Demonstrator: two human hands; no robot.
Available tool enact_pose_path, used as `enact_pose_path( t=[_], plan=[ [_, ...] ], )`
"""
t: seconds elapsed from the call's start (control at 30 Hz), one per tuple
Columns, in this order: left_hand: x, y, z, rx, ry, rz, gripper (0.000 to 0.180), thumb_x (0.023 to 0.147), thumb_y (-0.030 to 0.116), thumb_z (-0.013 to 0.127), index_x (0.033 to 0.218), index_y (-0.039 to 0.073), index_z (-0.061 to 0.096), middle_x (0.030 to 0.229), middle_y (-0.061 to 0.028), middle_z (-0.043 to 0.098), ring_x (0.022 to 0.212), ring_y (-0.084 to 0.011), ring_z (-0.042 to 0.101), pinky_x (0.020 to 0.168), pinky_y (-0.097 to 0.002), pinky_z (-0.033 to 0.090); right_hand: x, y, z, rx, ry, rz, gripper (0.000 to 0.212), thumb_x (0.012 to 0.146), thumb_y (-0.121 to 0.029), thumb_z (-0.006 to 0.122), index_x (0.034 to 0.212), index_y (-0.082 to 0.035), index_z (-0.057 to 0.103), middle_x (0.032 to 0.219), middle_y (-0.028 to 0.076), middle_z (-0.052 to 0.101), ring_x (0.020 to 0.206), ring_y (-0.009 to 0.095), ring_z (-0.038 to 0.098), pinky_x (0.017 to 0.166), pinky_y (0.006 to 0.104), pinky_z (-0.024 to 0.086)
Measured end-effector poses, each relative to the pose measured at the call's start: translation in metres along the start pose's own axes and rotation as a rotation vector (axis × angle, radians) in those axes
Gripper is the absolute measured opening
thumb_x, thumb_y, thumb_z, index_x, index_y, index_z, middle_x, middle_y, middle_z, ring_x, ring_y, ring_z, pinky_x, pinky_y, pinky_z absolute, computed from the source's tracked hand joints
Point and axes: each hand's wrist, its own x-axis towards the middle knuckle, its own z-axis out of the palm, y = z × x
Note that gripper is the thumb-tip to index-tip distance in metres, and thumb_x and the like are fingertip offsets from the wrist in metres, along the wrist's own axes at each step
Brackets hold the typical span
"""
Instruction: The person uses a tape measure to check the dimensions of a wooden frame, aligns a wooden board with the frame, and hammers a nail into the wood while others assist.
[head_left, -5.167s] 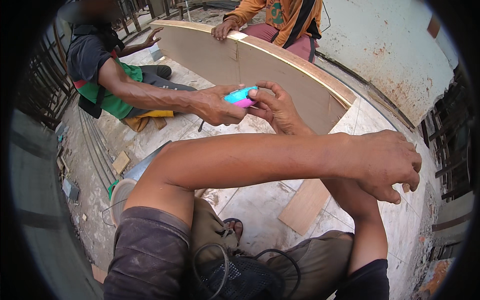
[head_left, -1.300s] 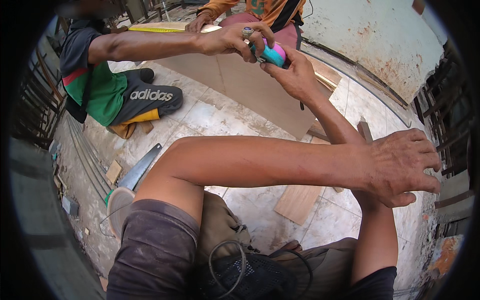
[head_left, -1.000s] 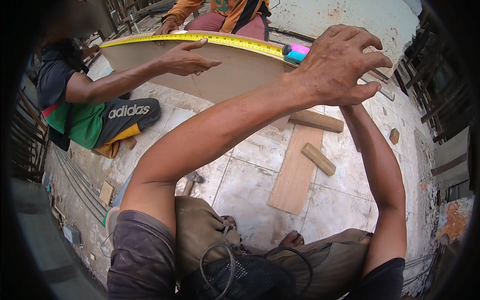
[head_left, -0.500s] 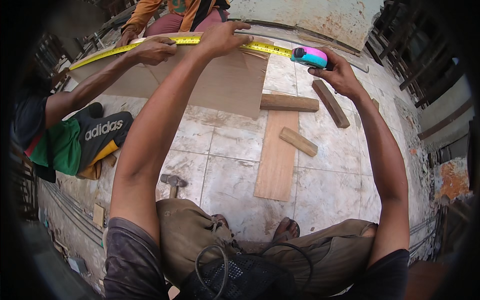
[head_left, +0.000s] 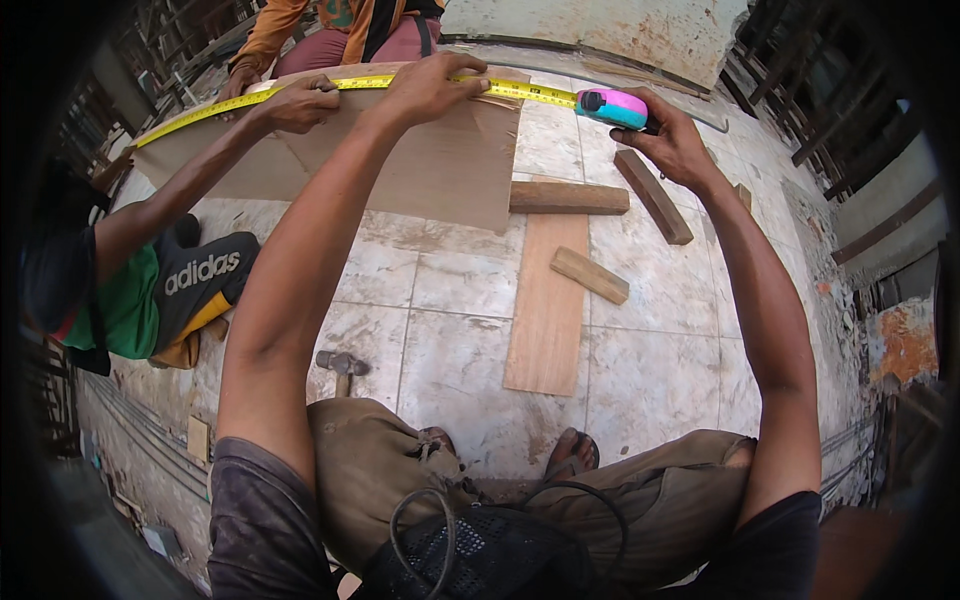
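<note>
My right hand point(head_left: 676, 140) is closed round the pink and blue case of a tape measure point(head_left: 612, 108), right of a thin brown wooden panel. Its yellow blade point(head_left: 535, 92) runs left from the case along the upper edge of the panel point(head_left: 420, 165). My left hand point(head_left: 428, 90) grips the blade against that edge near the panel's right end; part of its grip is hidden. Further left, a co-worker's hand point(head_left: 300, 104) also rests at the blade and edge. Another person in an orange sleeve point(head_left: 268, 35) has a hand behind the panel.
On the tiled floor lie a flat plank point(head_left: 547, 310), a wooden block point(head_left: 590, 275) and two longer wood pieces point(head_left: 570, 198) point(head_left: 653, 197). A hammer point(head_left: 342, 366) lies by my left knee. The co-worker's legs point(head_left: 205, 280) are at the left. A stained pale slab point(head_left: 600, 30) is at the back.
The view has shifted slightly, so the floor pieces sit a little further left. My left index finger, stretched out before, is now lower and nearer the blade. Both hands keep their hold.
</note>
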Motion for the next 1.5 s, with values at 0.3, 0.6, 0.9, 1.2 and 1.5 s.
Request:
enact_pose_path(
  t=[0.3,0.6,0.9,1.2,1.5],
  plan=[
    [0.008,0.015,0.005,-0.023,-0.037,-0.064,0.061,0.098,0.054,0.067,0.138,0.009,0.069,0.140,-0.0188,0.068,0.132,-0.0349,0.063,0.111,-0.0427,0.047,-0.019,0.006,-0.018,-0.050,0.062,0.049,0.047,0.093,-0.014,0.080,0.138,-0.014,0.065,0.120,0.005,0.074,0.108,0.018,0.070,0.096,0.0350,0.054],
    [0.022,0.028,0.016,-0.012,-0.088,-0.112,0.077,0.091,0.067,0.068,0.143,0.010,0.066,0.147,-0.0210,0.063,0.138,-0.0381,0.058,0.116,-0.0453,0.044,-0.033,0.017,-0.032,-0.073,0.092,0.078,0.051,0.092,-0.015,0.081,0.140,-0.014,0.064,0.123,0.005,0.074,0.107,0.019,0.069,0.097,0.0351,0.055],
    [0.028,0.029,0.029,0.081,-0.050,-0.110,0.085,0.086,0.073,0.068,0.146,0.013,0.064,0.150,-0.0226,0.060,0.140,-0.0407,0.056,0.118,-0.0485,0.042,-0.036,0.018,-0.036,-0.127,0.095,0.058,0.052,0.092,-0.019,0.081,0.140,-0.015,0.063,0.124,0.008,0.075,0.107,0.021,0.070,0.098,0.0375,0.055],
    [0.030,0.015,0.041,0.085,0.002,-0.115,0.093,0.080,0.085,0.064,0.147,0.020,0.065,0.147,-0.0212,0.061,0.141,-0.0397,0.054,0.120,-0.0525,0.036,-0.033,0.018,-0.034,-0.136,0.093,0.051,0.051,0.092,-0.019,0.080,0.140,-0.015,0.063,0.123,0.009,0.075,0.108,0.023,0.071,0.099,0.0382,0.055],
    [0.032,0.020,0.035,0.082,-0.061,-0.138,0.091,0.081,0.084,0.063,0.148,0.022,0.064,0.151,-0.0200,0.059,0.145,-0.0388,0.050,0.121,-0.0537,0.033,-0.034,0.018,-0.038,-0.143,0.096,0.069,0.052,0.092,-0.018,0.080,0.140,-0.014,0.063,0.123,0.009,0.075,0.109,0.023,0.072,0.099,0.0389,0.055]
  ],
)
